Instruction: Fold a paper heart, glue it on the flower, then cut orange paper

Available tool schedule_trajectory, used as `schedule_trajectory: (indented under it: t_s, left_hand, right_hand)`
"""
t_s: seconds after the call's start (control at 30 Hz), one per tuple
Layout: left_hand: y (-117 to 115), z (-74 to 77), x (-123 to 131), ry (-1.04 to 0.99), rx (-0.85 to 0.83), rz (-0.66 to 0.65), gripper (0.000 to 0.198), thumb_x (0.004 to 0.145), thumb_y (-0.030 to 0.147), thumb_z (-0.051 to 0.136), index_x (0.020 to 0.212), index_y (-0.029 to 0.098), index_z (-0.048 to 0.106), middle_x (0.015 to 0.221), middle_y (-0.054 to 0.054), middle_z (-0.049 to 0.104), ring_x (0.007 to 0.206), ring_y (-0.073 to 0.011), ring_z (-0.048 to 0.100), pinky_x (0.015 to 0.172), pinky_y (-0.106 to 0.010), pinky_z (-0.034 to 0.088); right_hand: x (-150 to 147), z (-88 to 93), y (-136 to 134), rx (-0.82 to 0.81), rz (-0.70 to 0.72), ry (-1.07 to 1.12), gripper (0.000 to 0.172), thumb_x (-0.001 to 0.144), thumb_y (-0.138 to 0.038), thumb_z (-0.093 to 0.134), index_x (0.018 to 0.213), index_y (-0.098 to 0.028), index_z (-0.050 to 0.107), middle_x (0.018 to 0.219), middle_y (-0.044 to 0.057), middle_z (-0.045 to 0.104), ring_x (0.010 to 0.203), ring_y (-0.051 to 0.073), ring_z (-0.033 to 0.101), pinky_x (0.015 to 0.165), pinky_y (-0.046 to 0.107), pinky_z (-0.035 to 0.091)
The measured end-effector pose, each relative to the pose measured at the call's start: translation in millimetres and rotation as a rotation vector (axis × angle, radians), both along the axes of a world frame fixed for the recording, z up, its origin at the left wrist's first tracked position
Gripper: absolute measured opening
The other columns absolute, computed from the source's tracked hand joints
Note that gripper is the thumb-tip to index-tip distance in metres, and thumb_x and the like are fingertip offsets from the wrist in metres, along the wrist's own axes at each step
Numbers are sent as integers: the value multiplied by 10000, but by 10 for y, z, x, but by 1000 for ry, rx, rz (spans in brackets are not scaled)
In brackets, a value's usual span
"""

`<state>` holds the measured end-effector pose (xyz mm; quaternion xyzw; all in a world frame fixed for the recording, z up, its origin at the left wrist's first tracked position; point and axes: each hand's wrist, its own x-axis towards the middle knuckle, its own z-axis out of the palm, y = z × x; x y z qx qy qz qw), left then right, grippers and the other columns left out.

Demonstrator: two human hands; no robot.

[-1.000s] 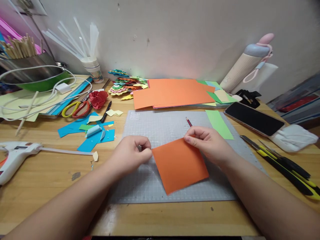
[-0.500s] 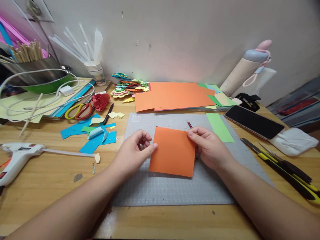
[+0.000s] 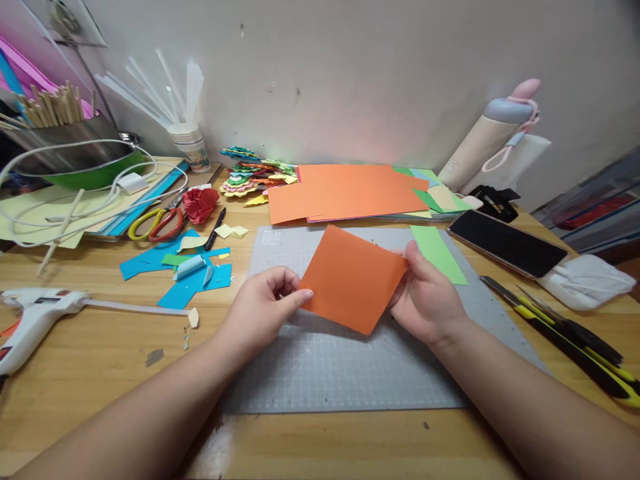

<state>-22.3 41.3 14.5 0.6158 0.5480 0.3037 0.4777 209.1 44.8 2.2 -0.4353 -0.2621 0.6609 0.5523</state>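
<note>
A square of orange paper [image 3: 354, 280] is held up over the grey cutting mat [image 3: 320, 380], turned so that one corner points toward me. My left hand [image 3: 274, 303] pinches its left corner between thumb and fingers. At the right corner, my right hand [image 3: 430, 290] grips it with the thumb on top and the fingers partly hidden behind. A strip of light green paper [image 3: 439, 255] lies on the mat behind my right hand. The pencil on the mat is now hidden by the paper and hand.
Orange sheets [image 3: 350, 193] and layered paper flowers [image 3: 250, 177] lie by the wall. On the left are a glue gun [image 3: 40, 317], scissors [image 3: 155, 223] and blue paper scraps [image 3: 173, 287]. A phone [image 3: 507, 243] and a utility knife [image 3: 555, 333] lie on the right.
The orange square has been rotated from nearly straight to cornerwise, and lifted slightly at the right. My right hand has shifted a little right, while my left hand stays nearly in place.
</note>
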Motion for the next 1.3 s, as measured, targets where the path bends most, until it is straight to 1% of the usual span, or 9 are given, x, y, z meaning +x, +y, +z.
schedule_trajectory:
  t_s: [0.27,0.4,0.53,0.73,0.8,0.9,1.0,1.17,1.3]
  left_hand:
    - [43,-8,-22,-130,143,37,399,805,279,611,1198,225,561,747,28,530,684,-120,509,661,-270,419]
    - [32,36,-37,-77,266,45,468,821,236,598,1276,234,487,738,31,539,688,-125,518,651,-265,413]
    - [-17,58,-46,-11,473,65,388,847,195,580,1222,265,510,734,37,537,712,-124,518,710,-272,414]
    - [-76,96,-46,25,635,94,324,829,153,585,1123,275,523,736,45,520,716,-119,506,753,-276,410]
    - [-75,128,-51,8,533,74,318,799,141,573,1087,268,533,715,47,493,690,-121,488,712,-275,401]
    - [-67,166,-51,-159,51,-171,234,720,164,546,943,234,553,658,45,469,611,-121,457,590,-264,366]
    - [-67,160,-25,-380,-315,-345,126,718,259,541,829,222,492,603,45,474,567,-124,449,576,-272,371]
    - [-77,99,30,-286,-182,-252,243,783,457,575,795,223,511,855,-29,594,821,-186,552,740,-325,440]
    - [-99,75,52,-413,-222,-251,221,796,435,608,885,233,609,966,-45,667,952,-204,604,850,-340,461]
  right_hand:
    - [184,40,-10,-243,655,152,518,826,-658,419,1116,-276,613,1045,74,686,920,249,646,763,417,493]
    - [197,98,-42,-239,778,146,702,754,-785,344,1155,-267,596,1139,101,659,987,282,626,819,478,469]
    - [134,139,-85,-237,774,145,872,695,-882,155,1220,-303,544,1257,88,597,1119,303,565,815,499,465]
    - [132,103,-30,-81,575,115,514,719,-523,644,1167,-277,583,1123,59,652,1027,240,613,873,401,467]
    - [164,99,27,-21,398,93,519,669,-323,724,1163,-309,565,1130,18,644,1003,206,619,868,360,476]
    - [217,99,94,23,180,15,508,677,-194,715,1129,-345,541,1095,-20,651,907,170,645,803,330,502]
    - [222,87,96,14,169,-70,514,685,-202,723,1137,-346,526,990,-19,664,807,172,657,728,329,516]
    - [98,8,14,37,287,-173,437,672,-231,759,1067,-289,583,947,-10,616,754,141,631,676,269,486]
    - [23,-6,-34,120,212,-311,432,666,-287,773,1058,-292,591,918,-18,575,731,134,601,655,262,475]
